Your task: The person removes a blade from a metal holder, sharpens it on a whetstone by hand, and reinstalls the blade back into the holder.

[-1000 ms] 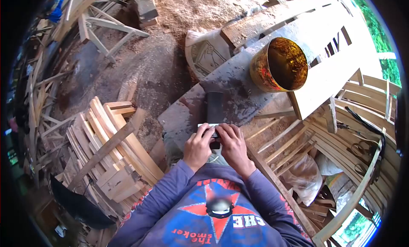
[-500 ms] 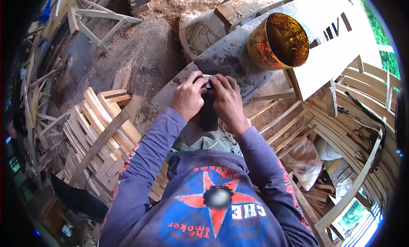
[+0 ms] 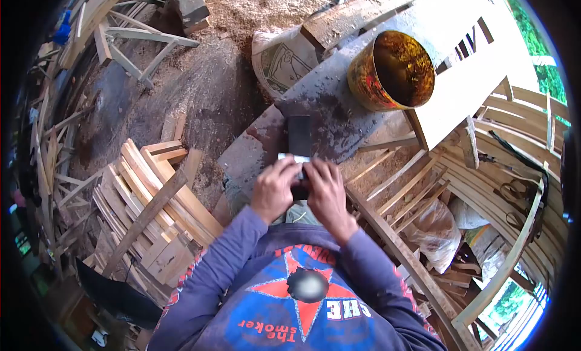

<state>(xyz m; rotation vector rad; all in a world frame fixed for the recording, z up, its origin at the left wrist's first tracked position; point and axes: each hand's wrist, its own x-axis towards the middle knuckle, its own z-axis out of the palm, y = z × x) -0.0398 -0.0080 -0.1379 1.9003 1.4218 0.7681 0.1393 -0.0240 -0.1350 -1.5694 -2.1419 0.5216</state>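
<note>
Grip: left hand (image 3: 273, 187) and right hand (image 3: 327, 193) both pinching a small pale flat piece (image 3: 290, 158). Versus half a second ago, they've come back toward the torso (image 3: 254, 308); piece now at near part of dark block (image 3: 299, 136), far end uncovered. Contact there: can't tell. Under block: wet-stained worktop (image 3: 245, 154). Ahead-right of grip: bucket (image 3: 362, 82). Left: stacked timber (image 3: 163, 196), then sawdusty floor (image 3: 212, 60).

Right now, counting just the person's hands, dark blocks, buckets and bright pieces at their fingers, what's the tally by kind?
Hands: 2, left hand and right hand
Dark block: 1
Bright piece: 1
Bucket: 1
Total: 5
</note>
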